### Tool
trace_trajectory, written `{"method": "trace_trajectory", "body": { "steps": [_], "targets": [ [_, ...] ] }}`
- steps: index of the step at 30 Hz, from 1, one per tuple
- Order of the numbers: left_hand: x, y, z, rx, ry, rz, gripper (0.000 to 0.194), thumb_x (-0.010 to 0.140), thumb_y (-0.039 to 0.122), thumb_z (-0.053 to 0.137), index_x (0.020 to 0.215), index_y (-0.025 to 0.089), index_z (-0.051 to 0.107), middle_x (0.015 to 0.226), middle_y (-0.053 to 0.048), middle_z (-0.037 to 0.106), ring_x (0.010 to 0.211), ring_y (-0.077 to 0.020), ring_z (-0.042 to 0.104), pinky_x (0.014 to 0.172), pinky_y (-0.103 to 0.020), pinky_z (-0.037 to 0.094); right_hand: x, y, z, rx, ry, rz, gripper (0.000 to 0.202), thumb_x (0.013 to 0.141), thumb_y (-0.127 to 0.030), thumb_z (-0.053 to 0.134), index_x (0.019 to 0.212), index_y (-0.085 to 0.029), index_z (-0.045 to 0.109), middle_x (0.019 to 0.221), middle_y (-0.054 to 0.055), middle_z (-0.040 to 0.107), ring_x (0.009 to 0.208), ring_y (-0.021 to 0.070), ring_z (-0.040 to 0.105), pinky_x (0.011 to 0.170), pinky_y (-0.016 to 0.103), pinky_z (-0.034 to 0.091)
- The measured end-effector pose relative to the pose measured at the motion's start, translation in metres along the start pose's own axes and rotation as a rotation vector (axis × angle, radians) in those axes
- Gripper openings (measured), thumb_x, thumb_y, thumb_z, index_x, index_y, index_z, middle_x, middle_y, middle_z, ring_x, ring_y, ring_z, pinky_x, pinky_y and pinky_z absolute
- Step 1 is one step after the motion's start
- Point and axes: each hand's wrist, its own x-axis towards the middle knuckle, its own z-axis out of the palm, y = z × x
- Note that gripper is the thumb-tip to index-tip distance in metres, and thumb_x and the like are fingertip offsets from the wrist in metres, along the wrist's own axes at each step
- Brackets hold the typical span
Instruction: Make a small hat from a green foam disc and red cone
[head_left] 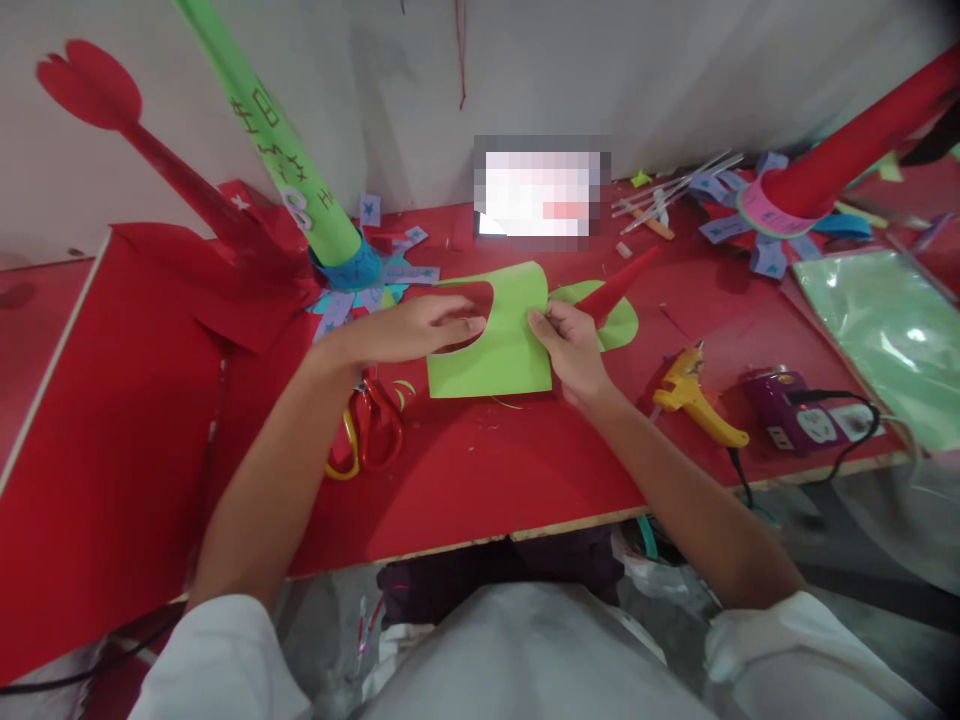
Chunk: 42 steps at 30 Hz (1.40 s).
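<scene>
A light green sheet of paper (517, 350) with a large rounded cut-out on its left side is held just above the red table. My right hand (571, 345) pinches its right edge, thumb on top. My left hand (446, 328) lies across the cut-out with fingers stretched and thumb apart, not gripping the sheet. Scissors with red and yellow handles (381, 425) lie below my left wrist. Behind my right hand are a rounded green paper piece (621, 322) and a red pointed paper shape (622, 285).
A green paper tube (300, 175) with a blue base stands at back left, beside red paper shapes (97, 85). On the right are a yellow glue gun (697, 400), a purple power socket (799, 410), a plastic packet (892, 330) and a red tube (847, 150). A blurred screen (540, 195) leans behind.
</scene>
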Motion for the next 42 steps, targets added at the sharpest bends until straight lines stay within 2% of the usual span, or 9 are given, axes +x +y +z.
{"method": "trace_trajectory", "body": {
  "steps": [8, 12, 18, 22, 25, 28, 34, 38, 42],
  "targets": [
    [0.014, 0.006, 0.027, 0.160, -0.346, -0.015, 0.044, 0.095, 0.047, 0.080, 0.074, 0.023, 0.049, 0.059, 0.005, 0.049, 0.051, -0.0109, 0.044, 0.055, -0.030, 0.030, -0.004, -0.007, 0.001, -0.097, -0.007, -0.087, 0.051, 0.096, -0.067, 0.073, 0.076, -0.025, 0.052, 0.071, -0.003, 0.043, 0.064, 0.0139, 0.039, 0.059, 0.032, 0.031],
    [0.010, 0.002, 0.038, 0.249, -0.163, 0.099, 0.032, 0.095, 0.021, 0.073, 0.077, 0.022, 0.046, 0.065, 0.004, 0.049, 0.060, -0.0122, 0.043, 0.063, -0.032, 0.027, -0.005, -0.008, 0.000, -0.176, -0.004, -0.148, 0.050, 0.100, -0.060, 0.070, 0.073, -0.024, 0.047, 0.069, -0.004, 0.036, 0.063, 0.0132, 0.034, 0.060, 0.033, 0.026],
    [-0.004, -0.008, 0.050, 0.394, -0.029, 0.221, 0.024, 0.106, 0.029, 0.059, 0.091, 0.026, 0.041, 0.075, 0.003, 0.049, 0.063, -0.0154, 0.044, 0.066, -0.034, 0.025, -0.007, -0.012, 0.003, -0.194, 0.007, -0.184, 0.056, 0.101, -0.072, 0.063, 0.074, -0.025, 0.047, 0.070, -0.003, 0.038, 0.065, 0.0144, 0.038, 0.061, 0.032, 0.030],
    [0.002, 0.000, 0.034, 0.547, 0.070, 0.359, 0.035, 0.112, 0.059, 0.049, 0.097, 0.027, 0.046, 0.079, 0.001, 0.051, 0.066, -0.0180, 0.053, 0.068, -0.035, 0.031, -0.010, -0.015, 0.004, -0.203, 0.009, -0.224, 0.059, 0.104, -0.075, 0.054, 0.074, -0.025, 0.044, 0.066, -0.004, 0.041, 0.060, 0.0136, 0.044, 0.059, 0.031, 0.035],
    [0.016, 0.015, 0.010, 0.541, 0.153, 0.447, 0.050, 0.108, 0.074, 0.043, 0.092, 0.028, 0.043, 0.072, 0.002, 0.045, 0.061, -0.0166, 0.047, 0.064, -0.035, 0.032, -0.014, -0.011, 0.004, -0.195, -0.075, -0.170, 0.049, 0.110, -0.067, 0.049, 0.083, -0.026, 0.051, 0.063, -0.006, 0.053, 0.051, 0.0122, 0.051, 0.054, 0.029, 0.040],
    [0.031, 0.027, -0.017, 0.509, 0.254, 0.552, 0.050, 0.110, 0.072, 0.040, 0.088, 0.027, 0.039, 0.065, 0.005, 0.036, 0.056, -0.0140, 0.034, 0.058, -0.035, 0.023, -0.024, -0.007, 0.013, -0.368, -0.205, -0.304, 0.040, 0.115, -0.050, 0.047, 0.087, -0.024, 0.059, 0.070, -0.002, 0.068, 0.059, 0.0137, 0.062, 0.063, 0.029, 0.048],
    [0.048, 0.037, -0.053, 0.457, 0.250, 0.726, 0.046, 0.113, 0.063, 0.045, 0.087, 0.027, 0.032, 0.071, 0.005, 0.027, 0.056, -0.0119, 0.026, 0.057, -0.035, 0.022, -0.070, -0.023, 0.067, -0.716, -0.715, -0.935, 0.026, 0.115, -0.021, 0.049, 0.125, -0.016, 0.072, 0.120, 0.009, 0.083, 0.120, 0.0231, 0.071, 0.103, 0.038, 0.053],
    [0.047, 0.043, -0.055, 0.458, 0.241, 0.828, 0.042, 0.115, 0.056, 0.046, 0.090, 0.027, 0.029, 0.079, 0.003, 0.028, 0.057, -0.0101, 0.028, 0.055, -0.033, 0.021, -0.088, -0.029, 0.089, -0.853, -0.895, -1.012, 0.039, 0.116, -0.041, 0.050, 0.137, -0.013, 0.068, 0.140, 0.013, 0.076, 0.143, 0.0272, 0.060, 0.120, 0.044, 0.047],
    [0.038, 0.053, -0.050, 0.455, 0.286, 0.717, 0.048, 0.111, 0.067, 0.044, 0.088, 0.027, 0.029, 0.073, 0.003, 0.026, 0.056, -0.0137, 0.025, 0.059, -0.036, 0.021, -0.083, -0.029, 0.090, -0.972, -0.899, -0.991, 0.038, 0.117, -0.040, 0.046, 0.131, -0.012, 0.068, 0.122, 0.014, 0.079, 0.129, 0.0278, 0.067, 0.117, 0.047, 0.048]
  ]
}}
